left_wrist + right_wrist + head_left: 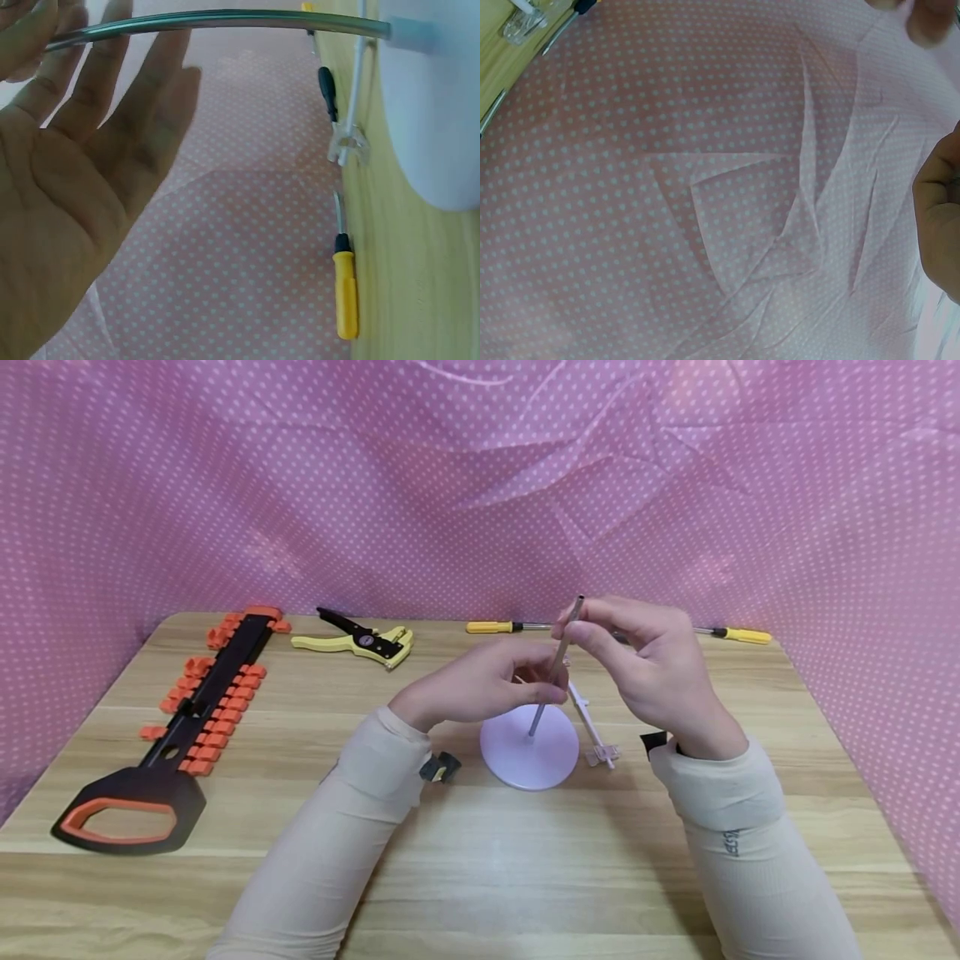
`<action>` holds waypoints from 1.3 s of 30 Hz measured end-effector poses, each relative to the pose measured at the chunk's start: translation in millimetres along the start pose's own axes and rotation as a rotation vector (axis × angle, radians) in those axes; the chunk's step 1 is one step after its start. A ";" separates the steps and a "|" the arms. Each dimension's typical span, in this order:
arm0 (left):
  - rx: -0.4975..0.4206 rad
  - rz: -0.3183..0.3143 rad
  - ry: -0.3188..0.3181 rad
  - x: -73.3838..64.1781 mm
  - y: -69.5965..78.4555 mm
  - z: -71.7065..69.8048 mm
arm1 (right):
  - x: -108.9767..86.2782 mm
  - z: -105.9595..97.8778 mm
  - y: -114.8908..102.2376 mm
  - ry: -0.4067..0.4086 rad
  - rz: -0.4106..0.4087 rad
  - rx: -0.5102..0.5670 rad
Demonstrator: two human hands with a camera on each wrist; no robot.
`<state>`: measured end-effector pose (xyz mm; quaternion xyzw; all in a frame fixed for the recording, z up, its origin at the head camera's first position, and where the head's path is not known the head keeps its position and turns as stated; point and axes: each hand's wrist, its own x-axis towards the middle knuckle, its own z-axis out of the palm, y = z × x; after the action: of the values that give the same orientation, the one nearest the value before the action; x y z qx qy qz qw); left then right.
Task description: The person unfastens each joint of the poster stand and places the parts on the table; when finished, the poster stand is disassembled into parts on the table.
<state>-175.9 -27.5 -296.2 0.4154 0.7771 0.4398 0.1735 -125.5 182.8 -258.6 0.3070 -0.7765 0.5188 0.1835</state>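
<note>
The left hand (483, 685) reaches rightward, thumb and fingers holding the metal rod (563, 647) partway up. The rod leans slightly, its lower end at the white disc (517, 764)'s centre. The right hand (648, 664), angled inward and higher, pinches near the rod's top.

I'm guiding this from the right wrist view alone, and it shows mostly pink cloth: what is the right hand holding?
Observer: The head view shows the right hand pinching a thin metal-looking rod near its upper end.
Operator: My picture misses the lower end. Where is it?
Observer: In the left wrist view, it meets a short pale collar on a white disc.
Operator: And what lies at the table's left side, outside my picture?
Observer: In the head view, a black rack with orange clips along both sides.
</note>
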 end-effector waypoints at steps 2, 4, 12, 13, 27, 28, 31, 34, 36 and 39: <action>0.029 -0.024 -0.014 1.4 -2.7 0.7 | -0.4 -0.4 0.2 0.000 0.003 0.005; 0.063 -0.058 -0.025 2.6 -6.2 1.3 | -0.5 -0.7 0.4 0.001 0.004 0.006; 0.164 -0.131 -0.073 7.8 -26.0 9.3 | 0.3 -1.3 0.8 -0.008 -0.017 -0.025; 0.179 -0.138 -0.081 8.7 -28.2 10.7 | 0.3 -1.3 0.9 -0.008 -0.015 -0.024; 0.427 -0.349 -0.206 9.5 -39.2 25.7 | 0.3 -0.2 0.9 -0.012 -0.015 -0.011; 0.433 -0.354 -0.207 9.2 -39.1 26.3 | 0.2 -0.1 1.0 -0.012 -0.014 -0.012; 0.452 -0.365 -0.208 8.9 -40.3 28.7 | -0.3 0.2 1.4 -0.013 -0.014 -0.014; 0.477 -0.377 -0.207 8.5 -41.4 31.2 | -0.8 0.5 1.7 -0.016 -0.018 -0.015; 0.493 -0.384 -0.205 8.4 -42.3 32.9 | -1.1 0.8 1.6 -0.018 -0.019 -0.017; 0.513 -0.384 -0.204 8.2 -43.2 34.5 | -1.4 0.9 1.5 -0.019 -0.018 -0.020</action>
<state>-180.1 -13.9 -350.3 0.3332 0.9053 0.1452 0.2198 -125.5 182.8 -260.9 0.3169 -0.7805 0.5066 0.1839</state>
